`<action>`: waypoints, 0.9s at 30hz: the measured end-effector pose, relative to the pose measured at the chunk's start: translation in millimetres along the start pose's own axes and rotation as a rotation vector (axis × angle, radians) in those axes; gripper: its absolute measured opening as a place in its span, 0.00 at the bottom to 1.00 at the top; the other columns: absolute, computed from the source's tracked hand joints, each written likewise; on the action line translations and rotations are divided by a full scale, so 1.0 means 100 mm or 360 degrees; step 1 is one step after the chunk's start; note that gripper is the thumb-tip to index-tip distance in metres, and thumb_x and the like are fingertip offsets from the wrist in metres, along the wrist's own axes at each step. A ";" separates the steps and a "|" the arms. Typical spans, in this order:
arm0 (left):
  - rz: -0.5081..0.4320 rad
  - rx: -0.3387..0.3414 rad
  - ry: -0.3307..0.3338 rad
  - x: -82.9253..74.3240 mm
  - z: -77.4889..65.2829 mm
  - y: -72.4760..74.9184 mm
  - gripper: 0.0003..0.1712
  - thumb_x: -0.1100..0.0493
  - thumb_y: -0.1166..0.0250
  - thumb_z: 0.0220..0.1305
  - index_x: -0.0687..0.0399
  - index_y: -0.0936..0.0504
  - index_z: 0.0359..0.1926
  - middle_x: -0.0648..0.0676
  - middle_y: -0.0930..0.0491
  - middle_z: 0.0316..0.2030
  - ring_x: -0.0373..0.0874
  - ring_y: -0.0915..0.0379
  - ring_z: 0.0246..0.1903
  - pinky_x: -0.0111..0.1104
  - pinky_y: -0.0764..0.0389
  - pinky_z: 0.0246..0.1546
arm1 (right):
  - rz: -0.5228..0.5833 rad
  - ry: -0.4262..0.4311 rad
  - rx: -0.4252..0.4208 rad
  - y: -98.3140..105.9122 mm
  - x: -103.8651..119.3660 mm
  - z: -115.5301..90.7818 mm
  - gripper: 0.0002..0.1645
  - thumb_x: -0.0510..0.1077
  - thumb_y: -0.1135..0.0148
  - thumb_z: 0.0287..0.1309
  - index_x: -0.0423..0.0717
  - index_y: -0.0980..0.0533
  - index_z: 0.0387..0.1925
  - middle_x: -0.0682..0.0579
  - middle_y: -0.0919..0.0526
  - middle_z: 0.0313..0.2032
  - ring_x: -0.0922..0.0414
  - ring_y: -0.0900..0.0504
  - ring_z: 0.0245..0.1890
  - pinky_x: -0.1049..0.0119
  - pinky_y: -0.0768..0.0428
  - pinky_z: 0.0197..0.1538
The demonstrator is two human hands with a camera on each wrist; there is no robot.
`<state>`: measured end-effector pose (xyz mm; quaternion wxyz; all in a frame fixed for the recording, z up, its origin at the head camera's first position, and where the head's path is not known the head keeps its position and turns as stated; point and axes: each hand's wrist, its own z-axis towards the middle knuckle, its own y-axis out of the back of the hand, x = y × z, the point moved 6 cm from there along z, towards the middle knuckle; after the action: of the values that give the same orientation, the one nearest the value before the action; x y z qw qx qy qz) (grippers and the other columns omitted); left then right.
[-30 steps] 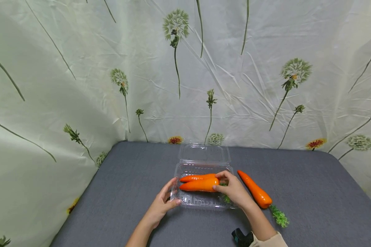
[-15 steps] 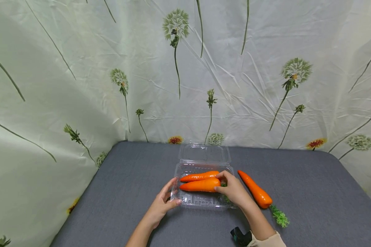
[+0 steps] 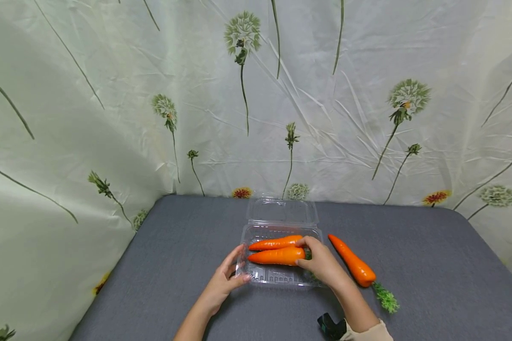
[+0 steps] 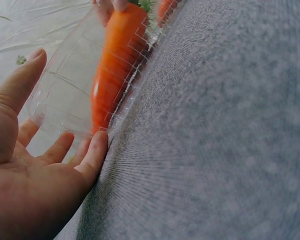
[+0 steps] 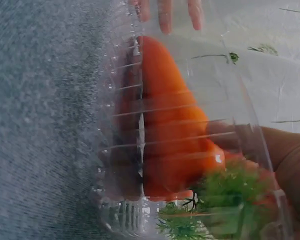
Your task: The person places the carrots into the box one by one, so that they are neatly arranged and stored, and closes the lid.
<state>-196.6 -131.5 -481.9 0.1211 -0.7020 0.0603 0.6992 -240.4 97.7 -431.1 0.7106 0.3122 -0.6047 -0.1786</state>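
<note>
My right hand grips an orange carrot by its thick end, inside a clear plastic clamshell box. Another carrot lies right behind it in the box, and both tips point left. Green leafy tops show through the plastic in the right wrist view, partly hidden by the hand in the head view. At the box's left end, my left hand rests its spread, lightly bent fingers and thumb around the wall; the left wrist view shows the fingertips at the box's edge.
To the right of the box lies a third carrot with its green top toward me. The box's lid stands open at the back. A black device is by my right forearm. A flowered curtain hangs behind the grey table.
The front carrot has shifted slightly right at first and its dark green crown now shows beside my fingers. The rear carrot shows more of its length. My left hand has stayed in place.
</note>
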 end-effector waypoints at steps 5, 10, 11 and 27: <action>-0.0003 0.0002 -0.0007 0.00 0.00 -0.01 0.43 0.68 0.36 0.53 0.51 0.47 0.67 0.62 0.51 0.66 0.60 0.46 0.58 0.35 0.30 0.44 | 0.0028 0.0072 -0.0058 0.01 0.02 -0.01 0.22 0.36 0.31 0.43 0.43 0.26 0.43 0.51 0.25 0.42 0.51 0.27 0.44 0.53 0.31 0.47; -0.0005 0.0008 -0.0015 0.00 0.00 0.00 0.43 0.69 0.36 0.53 0.51 0.47 0.67 0.61 0.51 0.66 0.60 0.46 0.58 0.35 0.30 0.44 | 0.0196 0.0121 -0.0134 0.10 0.04 -0.04 0.24 0.36 0.32 0.45 0.41 0.28 0.47 0.48 0.25 0.46 0.50 0.29 0.49 0.50 0.34 0.52; -0.0004 0.0009 -0.0014 0.01 0.01 0.00 0.43 0.69 0.36 0.53 0.51 0.47 0.67 0.61 0.51 0.66 0.60 0.46 0.58 0.35 0.30 0.44 | 0.0239 0.0116 -0.0146 0.12 0.04 -0.05 0.25 0.37 0.33 0.46 0.41 0.28 0.48 0.48 0.25 0.47 0.50 0.29 0.50 0.50 0.34 0.52; 0.0001 0.0005 -0.0021 0.01 0.00 0.00 0.44 0.67 0.35 0.52 0.51 0.46 0.67 0.62 0.51 0.66 0.60 0.47 0.59 0.34 0.31 0.45 | 0.0494 0.0288 -0.0470 0.51 0.02 -0.28 0.32 0.41 0.36 0.51 0.38 0.35 0.56 0.43 0.29 0.53 0.50 0.31 0.54 0.63 0.36 0.55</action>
<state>-196.7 -131.7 -482.7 0.1223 -0.6972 0.0608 0.7038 -219.5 140.6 -398.4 0.8189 0.1227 -0.5465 -0.1249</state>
